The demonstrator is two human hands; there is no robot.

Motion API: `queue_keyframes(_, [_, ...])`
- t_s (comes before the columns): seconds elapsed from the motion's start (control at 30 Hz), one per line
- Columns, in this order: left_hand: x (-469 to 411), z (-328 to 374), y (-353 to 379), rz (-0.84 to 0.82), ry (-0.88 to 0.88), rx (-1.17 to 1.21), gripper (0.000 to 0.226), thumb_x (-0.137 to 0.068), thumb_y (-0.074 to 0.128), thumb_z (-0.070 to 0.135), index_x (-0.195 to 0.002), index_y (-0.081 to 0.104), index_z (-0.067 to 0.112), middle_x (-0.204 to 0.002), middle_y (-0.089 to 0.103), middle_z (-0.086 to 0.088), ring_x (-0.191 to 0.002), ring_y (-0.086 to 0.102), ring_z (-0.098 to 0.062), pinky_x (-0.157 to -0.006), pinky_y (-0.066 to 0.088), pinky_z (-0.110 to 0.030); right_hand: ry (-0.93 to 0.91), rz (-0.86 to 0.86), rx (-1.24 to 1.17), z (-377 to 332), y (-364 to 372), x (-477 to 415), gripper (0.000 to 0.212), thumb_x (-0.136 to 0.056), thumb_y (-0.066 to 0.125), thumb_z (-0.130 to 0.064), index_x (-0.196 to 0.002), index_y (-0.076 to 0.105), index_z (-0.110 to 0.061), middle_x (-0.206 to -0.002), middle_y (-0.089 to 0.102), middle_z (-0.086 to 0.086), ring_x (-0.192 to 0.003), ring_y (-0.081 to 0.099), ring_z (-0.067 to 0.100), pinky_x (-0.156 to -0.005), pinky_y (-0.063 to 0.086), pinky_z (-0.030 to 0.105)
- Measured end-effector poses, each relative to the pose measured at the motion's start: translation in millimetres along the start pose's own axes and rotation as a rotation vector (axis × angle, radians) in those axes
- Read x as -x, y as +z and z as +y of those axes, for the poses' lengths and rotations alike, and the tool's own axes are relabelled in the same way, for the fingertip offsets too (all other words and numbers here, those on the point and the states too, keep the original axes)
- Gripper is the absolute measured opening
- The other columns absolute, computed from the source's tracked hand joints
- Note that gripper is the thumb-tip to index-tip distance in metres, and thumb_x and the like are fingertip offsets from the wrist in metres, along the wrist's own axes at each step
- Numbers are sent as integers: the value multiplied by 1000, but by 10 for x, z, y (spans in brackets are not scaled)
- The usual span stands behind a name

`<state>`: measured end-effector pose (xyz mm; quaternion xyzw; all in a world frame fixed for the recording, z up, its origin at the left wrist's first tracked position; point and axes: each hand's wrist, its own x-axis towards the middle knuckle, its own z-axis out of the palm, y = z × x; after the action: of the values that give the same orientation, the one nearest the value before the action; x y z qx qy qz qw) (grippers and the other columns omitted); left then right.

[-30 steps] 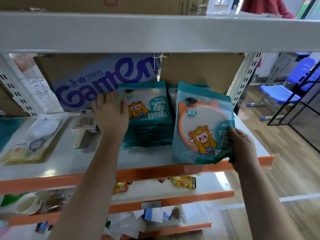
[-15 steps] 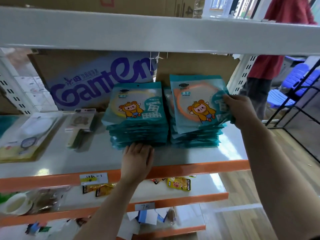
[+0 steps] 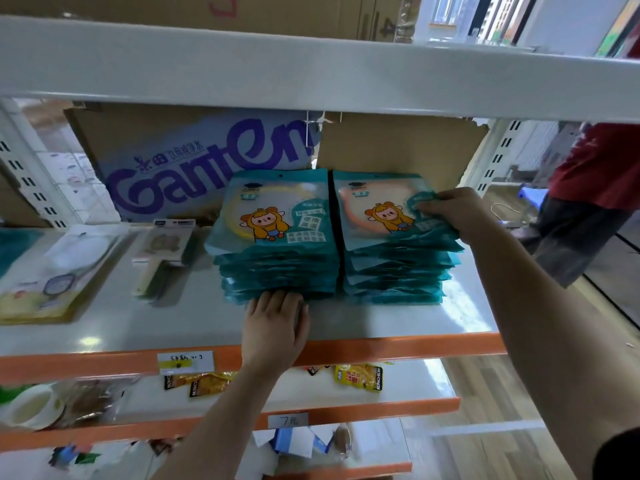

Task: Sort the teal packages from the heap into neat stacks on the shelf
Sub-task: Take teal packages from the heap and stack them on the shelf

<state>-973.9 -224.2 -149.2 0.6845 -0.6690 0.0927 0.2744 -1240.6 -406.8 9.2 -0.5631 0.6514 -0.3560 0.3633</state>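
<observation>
- White board with an orange lip, the shelf (image 3: 346,323) carries two teal piles side by side, backed near a cardboard box (image 3: 398,147).
- The left stack (image 3: 277,261) and right stack (image 3: 394,271) almost touch; no heap is in view.
- The right hand (image 3: 457,213) grasps the right edge of the top package (image 3: 377,209), apparently to settle it flush on the right stack.
- The left hand (image 3: 273,327), fingers straight and holding nothing, presses the left stack's front, likely squaring it.

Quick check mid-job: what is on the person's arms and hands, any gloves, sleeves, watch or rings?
Both hands are bare: no gloves on the left hand or right hand, and no rings or watch show. Both forearms are uncovered. Only what looks like a dark sleeve edge shows at the right arm's upper end.
</observation>
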Motion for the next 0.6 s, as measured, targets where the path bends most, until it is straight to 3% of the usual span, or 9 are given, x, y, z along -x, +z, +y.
queue_keyframes(0.1, [1, 8, -6, 5, 5, -9, 30, -94, 39, 37, -91, 63, 19, -87, 66, 1, -81, 61, -20, -75, 47, -32, -31, 52, 122, -11, 24, 9, 36, -72, 84, -26, -96, 70, -4, -80, 68, 11, -64, 65, 22, -70, 58, 36])
queue_keyframes(0.2, [1, 18, -17, 14, 10, -25, 30, -93, 39, 36, -90, 63, 19, -85, 66, 1, -79, 61, -20, -73, 46, -31, -83, 108, 238, -15, 51, 75, 44, -74, 82, -33, -105, 71, -4, -84, 64, 7, -69, 59, 20, -65, 50, 32])
queue_keyframes(0.27, [4, 23, -21, 31, 16, -34, 31, -93, 39, 36, -90, 64, 18, -84, 66, 1, -77, 61, -20, -72, 46, -31, -89, 144, 258, 5, 60, 98, 50, -75, 81, -33, -113, 68, -3, -93, 60, 8, -79, 57, 21, -70, 47, 31])
queue_keyframes(0.5, [9, 26, -20, 29, 14, -36, 32, -94, 38, 36, -91, 64, 17, -86, 67, 0, -80, 61, -21, -74, 46, -32, -97, 162, 206, 85, 78, 101, 54, -77, 79, -37, -119, 66, -6, -110, 66, 11, -88, 61, 22, -75, 53, 33])
queue_keyframes(0.6, [7, 21, -22, 20, 22, -44, 31, -93, 39, 35, -90, 64, 17, -86, 66, -1, -80, 61, -22, -73, 46, -32, -116, 187, 153, 156, 61, 122, 48, -76, 80, -33, -117, 68, -10, -107, 69, 10, -89, 66, 26, -79, 57, 40])
